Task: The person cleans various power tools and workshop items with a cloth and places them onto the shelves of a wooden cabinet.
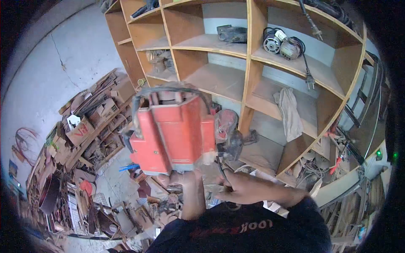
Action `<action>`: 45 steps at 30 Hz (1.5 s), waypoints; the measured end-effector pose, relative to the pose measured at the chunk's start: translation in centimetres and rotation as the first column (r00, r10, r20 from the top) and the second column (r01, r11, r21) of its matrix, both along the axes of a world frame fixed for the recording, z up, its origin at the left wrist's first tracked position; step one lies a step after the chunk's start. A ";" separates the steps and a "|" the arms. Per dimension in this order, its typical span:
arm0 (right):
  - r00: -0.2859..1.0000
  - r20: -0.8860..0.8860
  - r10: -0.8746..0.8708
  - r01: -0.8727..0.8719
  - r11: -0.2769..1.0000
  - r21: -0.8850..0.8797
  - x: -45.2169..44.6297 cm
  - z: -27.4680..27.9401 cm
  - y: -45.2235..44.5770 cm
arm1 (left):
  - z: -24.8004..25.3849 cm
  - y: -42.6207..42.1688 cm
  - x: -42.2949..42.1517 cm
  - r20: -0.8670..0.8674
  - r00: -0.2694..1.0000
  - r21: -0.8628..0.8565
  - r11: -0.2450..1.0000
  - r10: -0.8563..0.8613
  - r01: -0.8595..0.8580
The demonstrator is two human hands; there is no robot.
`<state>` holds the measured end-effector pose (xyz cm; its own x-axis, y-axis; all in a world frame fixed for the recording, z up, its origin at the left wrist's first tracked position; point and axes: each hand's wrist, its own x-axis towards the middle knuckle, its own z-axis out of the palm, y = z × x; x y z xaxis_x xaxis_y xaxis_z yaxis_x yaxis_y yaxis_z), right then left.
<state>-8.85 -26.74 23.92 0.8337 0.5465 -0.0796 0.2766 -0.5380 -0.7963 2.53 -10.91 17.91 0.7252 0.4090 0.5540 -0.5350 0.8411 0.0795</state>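
Note:
A red router (179,130), a power tool with dark side knobs, is held up in front of me and partly blurred. My left hand (185,185) supports it from below, with the fingers partly hidden under its base. Over the router's top loops a black cord (168,89). To its lower right, my right hand (242,187) has its fingers bent around a thin black length that looks like part of the cord. The black knob (234,144) on the router's right side is just above that hand.
Wooden shelving (249,63) stands ahead, holding a corded tool (291,48), a dark tool (232,33) and a hanging grey cloth (289,114). Wood scraps (95,105) and a cardboard box (80,133) are piled at left. Clutter covers the floor below my hands.

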 end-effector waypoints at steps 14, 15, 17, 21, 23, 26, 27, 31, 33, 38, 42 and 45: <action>0.815 0.331 0.475 -0.111 0.689 -0.716 -0.7 20.5 4.2 | 3.2 3.1 -2.7 0.039 0.999 -0.002 1.000 0.001 -0.001; 0.731 0.403 0.551 -0.105 0.675 -0.731 -0.4 20.6 4.6 | 3.8 3.3 -2.3 0.042 0.999 -0.024 1.000 0.015 -0.015; 0.649 0.632 0.422 -0.067 0.860 -0.506 1.5 21.6 4.8 | 4.7 3.6 -1.9 0.046 0.998 -0.027 0.999 0.029 -0.028; 0.794 0.445 0.414 -0.223 0.880 -0.420 3.8 22.3 3.6 | 4.8 4.7 -2.6 0.039 0.998 -0.025 0.999 0.048 -0.047; 0.883 0.417 0.214 -0.131 0.967 -0.219 6.6 19.4 2.6 | 4.7 5.2 -3.2 0.033 0.997 -0.007 0.998 0.066 -0.066; 0.736 0.677 -0.028 -0.032 0.997 0.076 11.5 9.3 2.9 | 5.2 5.6 -3.2 0.023 0.995 -0.002 0.996 0.093 -0.093; 0.749 0.658 -0.082 0.014 0.994 0.108 12.0 5.7 3.7 | 5.3 5.9 -3.2 0.022 0.994 0.002 0.995 0.103 -0.103; 0.994 0.094 -0.063 0.052 0.991 0.120 7.1 -6.7 9.9 | 5.3 6.8 -2.9 0.011 0.990 0.006 0.990 0.138 -0.138; 0.965 0.260 0.028 -0.063 0.990 0.130 4.3 -12.4 11.4 | 5.1 7.2 -2.7 -0.008 0.987 0.031 0.987 0.160 -0.160; 0.970 0.009 0.244 -0.224 0.903 -0.367 -1.6 9.1 7.3 | 4.1 8.8 -2.4 -0.028 0.979 0.070 0.977 0.204 -0.202; 0.899 0.364 0.243 -0.037 0.870 -0.492 2.6 17.9 6.4 | 3.2 9.2 -1.5 -0.040 0.970 0.079 0.968 0.240 -0.236; 0.759 0.607 0.235 0.013 0.927 -0.374 7.2 19.2 6.2 | 4.0 8.9 -2.1 -0.116 0.983 0.034 0.990 0.140 -0.137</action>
<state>-1.62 -20.51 43.13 0.6914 0.6793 0.2460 0.7216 -0.6662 -0.1886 0.45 -2.01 21.95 0.7231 0.4965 0.4802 -0.6320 0.7562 0.1697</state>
